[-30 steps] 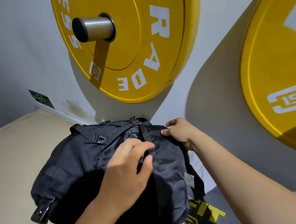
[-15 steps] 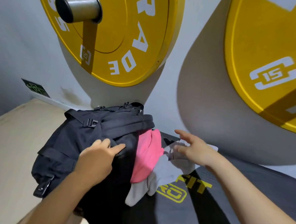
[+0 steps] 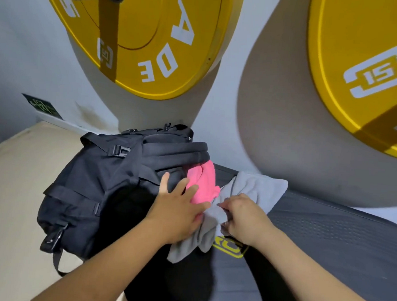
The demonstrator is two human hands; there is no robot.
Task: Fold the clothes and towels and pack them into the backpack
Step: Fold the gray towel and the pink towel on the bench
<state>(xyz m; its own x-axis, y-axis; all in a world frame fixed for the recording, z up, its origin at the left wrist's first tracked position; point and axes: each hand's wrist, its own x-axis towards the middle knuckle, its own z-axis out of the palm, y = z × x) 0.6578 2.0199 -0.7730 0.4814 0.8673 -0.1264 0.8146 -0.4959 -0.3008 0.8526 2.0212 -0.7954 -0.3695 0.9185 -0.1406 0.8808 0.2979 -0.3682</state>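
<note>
At centre frame, two hands work a grey towel [image 3: 257, 190] beside the black backpack [image 3: 94, 191].

The right hand [image 3: 242, 219] pinches a bunched fold of the towel, fingers curled round it. The left hand [image 3: 178, 213] lies flat, fingers straight, across the pink cloth [image 3: 205, 183] at the backpack's right edge, gripping nothing. The towel is crumpled, partly on the dark mat [image 3: 326, 237] to the right. Folding looks barely begun: best to draw the towel clear onto the mat, spread it flat and match corners before folding. Yellow weight plates [image 3: 153, 33] fill the top of the frame.
</note>
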